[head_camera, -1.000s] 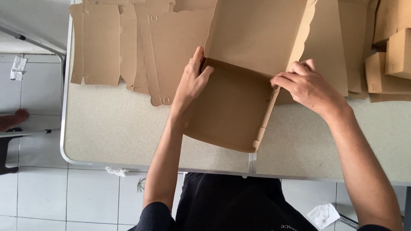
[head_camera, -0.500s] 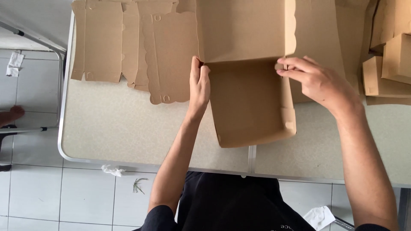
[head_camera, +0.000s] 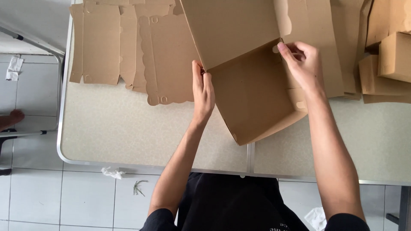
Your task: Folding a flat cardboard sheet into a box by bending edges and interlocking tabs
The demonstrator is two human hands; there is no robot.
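Note:
A half-folded brown cardboard box point(head_camera: 252, 92) rests tilted on the speckled table point(head_camera: 128, 128), its lid flap standing up toward the far side. My left hand point(head_camera: 203, 92) presses flat against the box's left wall near the hinge corner. My right hand point(head_camera: 302, 64) pinches a tab at the box's right rear corner, fingers curled on the cardboard.
Flat unfolded box blanks point(head_camera: 124, 47) lie at the table's far left and centre. Folded boxes point(head_camera: 394, 55) are stacked at the far right. The table's metal edge point(head_camera: 171, 167) runs close to my body. Paper scraps point(head_camera: 113, 172) lie on the tiled floor.
The box has turned and tilted, its near corner swinging right. My right hand moved from the side wall up to the rear corner tab. My left hand stayed on the left wall.

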